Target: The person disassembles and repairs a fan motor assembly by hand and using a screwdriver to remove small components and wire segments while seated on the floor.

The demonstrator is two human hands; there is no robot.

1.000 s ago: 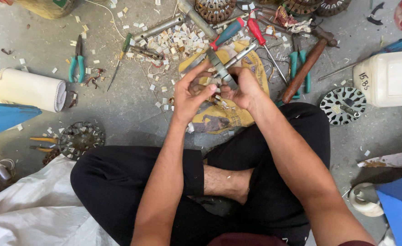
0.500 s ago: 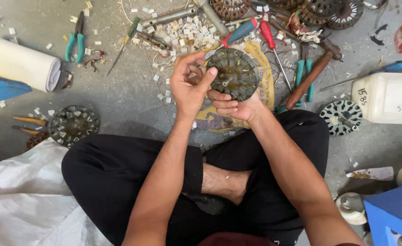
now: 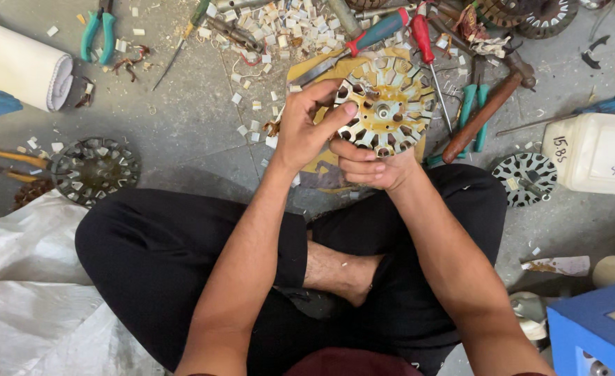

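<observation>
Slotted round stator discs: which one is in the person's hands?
The yellowish disc, gripped by both hands; the dark discs lie on the floor at left and right.

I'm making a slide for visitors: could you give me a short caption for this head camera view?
Seated cross-legged, a person grips a slotted metal disc in left hand and right hand above scattered tools.

Both bare forearms rise from bottom of frame, converge at upper centre. Left hand (image 3: 306,132) sits left of centre, wrist straight, fingers curled over top, thumb stretched rightward, tip pressed flat. Right hand (image 3: 375,166) just below and right of it, knuckles toward camera, fingers folded in tight stack, closed in grip. Hands touch at thumb side. Legs crossed beneath in black trousers, bare foot showing between knees, lower centre
</observation>
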